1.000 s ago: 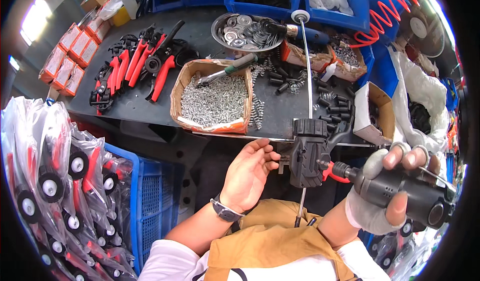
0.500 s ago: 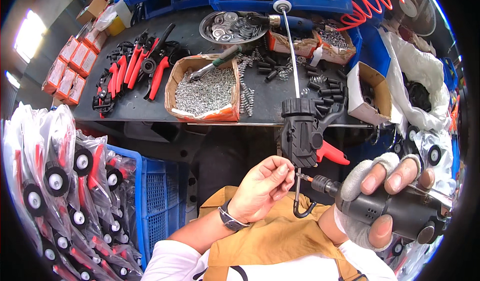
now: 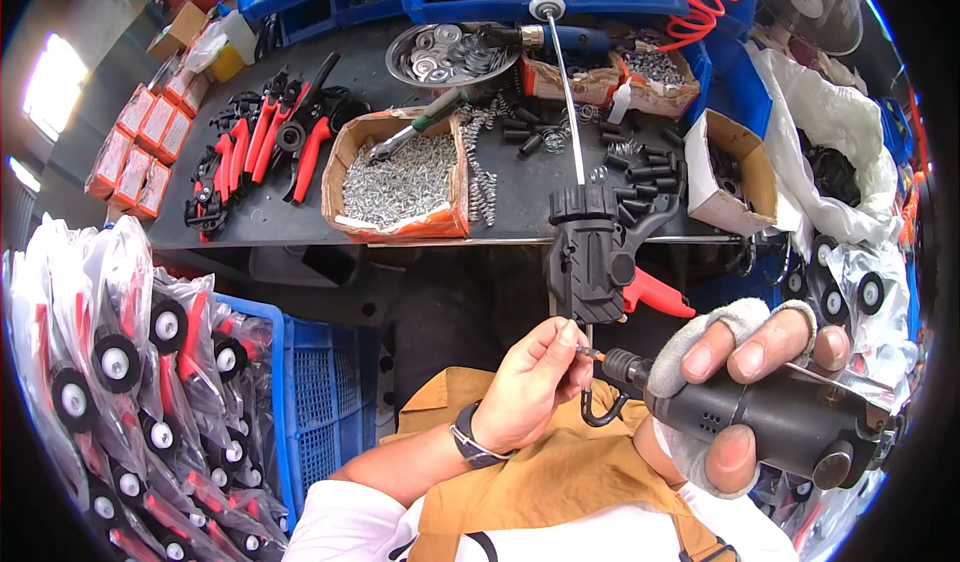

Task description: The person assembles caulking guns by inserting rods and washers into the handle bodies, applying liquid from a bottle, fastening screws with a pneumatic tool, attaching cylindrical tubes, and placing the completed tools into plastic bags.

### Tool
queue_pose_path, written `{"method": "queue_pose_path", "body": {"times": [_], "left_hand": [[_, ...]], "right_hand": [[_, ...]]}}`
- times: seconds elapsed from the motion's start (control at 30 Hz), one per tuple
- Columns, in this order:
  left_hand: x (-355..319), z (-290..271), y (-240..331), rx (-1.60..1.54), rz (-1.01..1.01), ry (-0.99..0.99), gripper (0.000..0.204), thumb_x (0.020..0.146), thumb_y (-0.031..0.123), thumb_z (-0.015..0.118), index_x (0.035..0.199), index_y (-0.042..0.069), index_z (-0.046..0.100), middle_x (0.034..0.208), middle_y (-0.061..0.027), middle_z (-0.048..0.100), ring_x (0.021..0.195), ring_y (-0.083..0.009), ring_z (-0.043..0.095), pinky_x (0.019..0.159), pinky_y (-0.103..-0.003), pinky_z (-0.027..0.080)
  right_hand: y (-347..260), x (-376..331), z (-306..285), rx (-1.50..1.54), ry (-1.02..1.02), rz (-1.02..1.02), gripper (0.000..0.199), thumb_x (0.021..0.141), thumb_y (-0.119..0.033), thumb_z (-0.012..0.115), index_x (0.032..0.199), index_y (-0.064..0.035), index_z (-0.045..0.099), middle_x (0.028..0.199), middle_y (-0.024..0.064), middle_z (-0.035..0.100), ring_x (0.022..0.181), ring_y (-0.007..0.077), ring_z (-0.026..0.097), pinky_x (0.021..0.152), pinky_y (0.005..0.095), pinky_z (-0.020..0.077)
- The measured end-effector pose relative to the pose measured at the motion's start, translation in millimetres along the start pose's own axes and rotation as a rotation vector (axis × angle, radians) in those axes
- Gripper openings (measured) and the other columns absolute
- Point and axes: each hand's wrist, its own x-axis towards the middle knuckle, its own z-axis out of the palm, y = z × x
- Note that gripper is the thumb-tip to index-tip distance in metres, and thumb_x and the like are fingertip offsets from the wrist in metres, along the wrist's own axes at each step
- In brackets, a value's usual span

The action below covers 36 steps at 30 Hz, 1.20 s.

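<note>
A caulking gun (image 3: 590, 262) with a black body and red trigger (image 3: 655, 294) is in front of me at the bench edge. Its long metal rod (image 3: 570, 102) runs away over the bench to a round plate, and the near end bends into a hook (image 3: 603, 419). My right hand (image 3: 735, 352), in a grey fingerless glove, is wrapped round a black power screwdriver (image 3: 770, 422), its bit pointing left. Just below the gun body, my left hand (image 3: 530, 387) is closed in a pinch by the bit's tip. Whatever lies between those fingertips is too hidden to name.
On the bench stand a carton of small screws (image 3: 400, 187) with a ratchet tool across it, red-handled gun parts (image 3: 265, 142) and a metal bowl of discs (image 3: 450, 57). Blue bins line the back. A blue crate (image 3: 325, 382) and bagged guns (image 3: 120, 362) are at left.
The screwdriver and my right hand have moved left, bringing the bit to my left fingertips. The caulking gun has shifted slightly left and up. My left hand remains pinched.
</note>
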Motion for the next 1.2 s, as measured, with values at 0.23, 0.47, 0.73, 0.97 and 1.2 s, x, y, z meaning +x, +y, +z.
{"method": "queue_pose_path", "body": {"times": [0.23,0.47,0.73,0.97,1.2], "left_hand": [[14.3,-48.8,35.3,-0.534,0.117,0.388,0.015,0.098,0.011,0.051,0.109,0.003,0.058,0.089,-0.0074,0.06,0.078,-0.0176,0.058,0.061,-0.028,0.046],[26.7,-44.8,48.8,-0.101,0.187,0.3,0.018,0.101,0.014,0.05,0.116,0.004,0.053,0.098,-0.0092,0.063,0.08,-0.0174,0.061,0.067,-0.026,0.052],[30.2,-47.7,60.4,0.099,0.209,0.288,0.005,0.096,0.006,0.059,0.1,0.004,0.058,0.089,-0.0102,0.066,0.073,-0.0156,0.063,0.06,-0.024,0.053],[27.4,-22.2,51.4,0.13,0.065,0.137,0.016,0.098,0.018,0.059,0.096,0.003,0.057,0.076,-0.0038,0.056,0.059,-0.0099,0.049,0.049,-0.02,0.039],[14.1,-1.2,31.3,-0.001,-0.181,-0.069,0.02,0.1,0.023,0.057,0.099,0.004,0.061,0.074,-0.0005,0.057,0.058,-0.0044,0.046,0.052,-0.017,0.037]], "right_hand": [[22.2,14.0,-20.5,0.125,0.198,-0.041,0.069,0.081,-0.019,0.074,0.14,-0.0047,0.04,0.109,0.0115,0.052,0.091,0.0246,0.052,0.067,0.0291,0.0478],[64.3,45.7,-45.9,-0.147,0.285,0.012,0.065,0.081,-0.015,0.072,0.135,-0.002,0.04,0.106,0.0175,0.059,0.088,0.0271,0.062,0.062,0.0329,0.0567],[94.6,32.5,-43.6,-0.182,0.367,0.185,0.065,0.078,-0.02,0.073,0.132,-0.0026,0.042,0.097,0.0139,0.06,0.072,0.0226,0.061,0.061,0.0293,0.0509],[75.3,27.3,-46.7,-0.058,0.418,0.077,0.07,0.078,-0.013,0.075,0.137,-0.0049,0.038,0.119,0.0166,0.055,0.099,0.0278,0.059,0.072,0.0328,0.0562],[4.2,12.1,-10.1,0.144,0.208,-0.015,0.071,0.081,-0.016,0.074,0.139,0.0017,0.037,0.107,0.0114,0.046,0.089,0.0223,0.053,0.056,0.026,0.0459]]}}
